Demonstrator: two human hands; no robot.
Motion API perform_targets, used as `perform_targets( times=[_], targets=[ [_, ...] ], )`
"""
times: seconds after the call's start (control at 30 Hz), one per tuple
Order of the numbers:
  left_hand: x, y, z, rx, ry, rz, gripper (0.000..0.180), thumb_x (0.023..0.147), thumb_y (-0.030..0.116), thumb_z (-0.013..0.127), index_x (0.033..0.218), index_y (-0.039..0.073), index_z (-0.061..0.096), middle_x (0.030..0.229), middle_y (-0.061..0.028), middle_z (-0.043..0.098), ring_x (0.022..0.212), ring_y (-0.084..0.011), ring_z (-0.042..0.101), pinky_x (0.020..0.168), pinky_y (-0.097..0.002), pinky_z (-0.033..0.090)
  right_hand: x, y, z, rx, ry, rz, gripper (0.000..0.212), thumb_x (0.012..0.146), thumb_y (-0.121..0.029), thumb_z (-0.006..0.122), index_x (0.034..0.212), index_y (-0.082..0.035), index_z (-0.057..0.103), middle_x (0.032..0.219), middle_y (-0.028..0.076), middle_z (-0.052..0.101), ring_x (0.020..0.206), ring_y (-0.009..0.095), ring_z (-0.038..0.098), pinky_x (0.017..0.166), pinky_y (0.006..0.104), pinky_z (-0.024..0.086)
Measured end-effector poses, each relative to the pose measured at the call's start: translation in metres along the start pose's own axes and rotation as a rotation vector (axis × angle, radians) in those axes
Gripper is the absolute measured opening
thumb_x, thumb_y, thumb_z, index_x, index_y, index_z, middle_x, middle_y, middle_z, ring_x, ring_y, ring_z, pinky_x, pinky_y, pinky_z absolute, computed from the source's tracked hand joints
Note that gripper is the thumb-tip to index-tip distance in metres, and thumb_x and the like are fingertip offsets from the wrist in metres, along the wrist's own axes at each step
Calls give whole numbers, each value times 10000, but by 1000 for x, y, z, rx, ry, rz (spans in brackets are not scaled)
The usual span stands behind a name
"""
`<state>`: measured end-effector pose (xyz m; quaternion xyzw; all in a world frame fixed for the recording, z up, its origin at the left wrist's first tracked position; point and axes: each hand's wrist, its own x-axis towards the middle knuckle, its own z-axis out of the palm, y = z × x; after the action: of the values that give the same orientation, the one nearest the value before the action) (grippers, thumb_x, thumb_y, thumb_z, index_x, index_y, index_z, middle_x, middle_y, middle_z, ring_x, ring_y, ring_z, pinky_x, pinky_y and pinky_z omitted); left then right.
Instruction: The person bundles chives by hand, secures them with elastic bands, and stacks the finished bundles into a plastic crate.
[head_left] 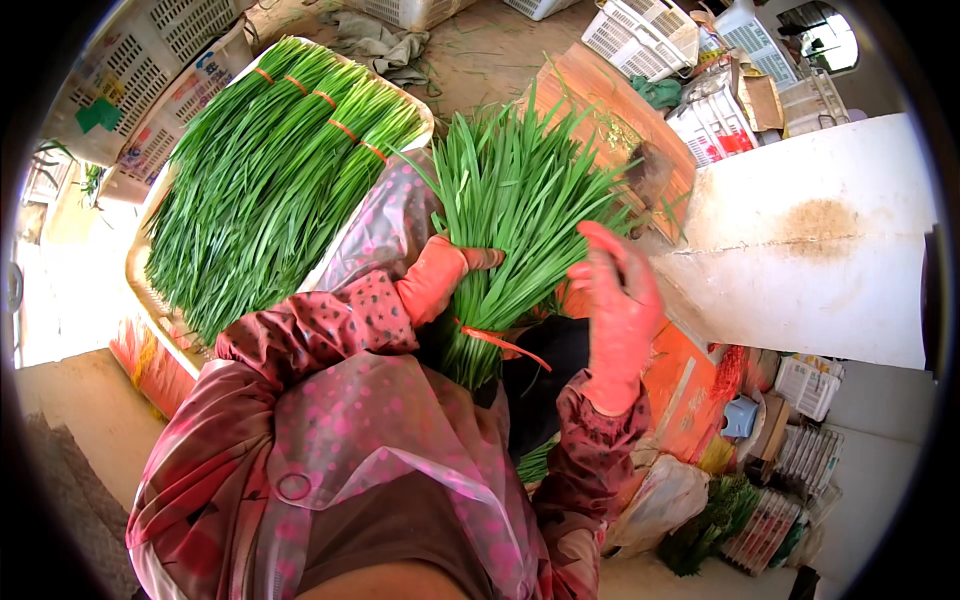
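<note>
Centre of frame: bundle of green chives (510, 230), tied near its cut end with an orange band (490, 338). Long axis runs near-vertical in the picture, cut end low at centre, leaf tips fanning toward the upper centre.

Left hand (445, 275), in an orange glove, wraps the bundle from its left side, just above the band; fingers curled closed around the stalks. Right hand (620, 310), also gloved orange, stands to the right of the bundle with fingers spread and palm turned toward it; contact at the fingertips cannot be told. Left hand is the one bearing the bundle; right is beside it, at about band height.

Upper left: tray (140, 270) stacked with further tied chive bundles (260, 170), lying diagonally. Right: white slab surface (830, 240). Wooden board (600, 100) behind the leaf tips.
</note>
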<state>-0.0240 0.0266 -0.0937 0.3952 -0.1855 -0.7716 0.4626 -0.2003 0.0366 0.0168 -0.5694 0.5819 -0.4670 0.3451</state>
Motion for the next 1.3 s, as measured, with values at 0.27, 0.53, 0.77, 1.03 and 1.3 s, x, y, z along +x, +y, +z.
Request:
perform_targets(
  times=[0.27, 0.53, 0.77, 1.03, 1.3],
  targets=[
    [-3, -4, 10, 153, -15, 88, 294, 841, 3, 707, 1133, 1, 675, 1017, -65, 715, 862, -170, 674, 801, -338, 552, 16, 38, 24, -399, -106, -33, 186, 889, -208, 674, 1006, -64, 685, 707, 49, 653, 583, 173, 602, 565, 319, 477],
    [0, -10, 18, 172, -43, 46, 315, 846, -22, 695, 1156, 22, 663, 1023, -47, 710, 895, -145, 658, 808, -340, 544, 27, -6, 30, -30, -175, -41, 206, 923, -199, 624, 1082, -81, 681, 731, 5, 640, 586, 115, 575, 538, 288, 466],
    [5, -16, 21, 192, -99, 76, 338, 825, -6, 725, 1156, 19, 665, 1029, -55, 718, 900, -157, 669, 831, -334, 542, 77, 48, 19, -1106, 7, -369, 266, 912, -236, 625, 1169, -172, 655, 906, 87, 714, 811, 288, 692, 709, 405, 547],
    [17, 36, 20, -58, 35, 38, 310, 865, 12, 668, 1170, -33, 633, 1000, -126, 717, 837, -263, 710, 750, -408, 602, 49, -2, -45, -312, 20, 80, 541, 921, -251, 691, 1384, -44, 503, 1212, 139, 637, 1051, 210, 617, 886, 337, 502],
    [5, 120, 70, 689, -40, 569, 478, 844, 253, 754, 1167, -72, 616, 1018, -177, 714, 944, -277, 695, 833, -383, 546, 49, 8, 37, 384, -206, -19, 666, 898, -334, 736, 1385, 11, 439, 1320, 90, 534, 1164, 179, 515, 1032, 354, 399]
  ],
)
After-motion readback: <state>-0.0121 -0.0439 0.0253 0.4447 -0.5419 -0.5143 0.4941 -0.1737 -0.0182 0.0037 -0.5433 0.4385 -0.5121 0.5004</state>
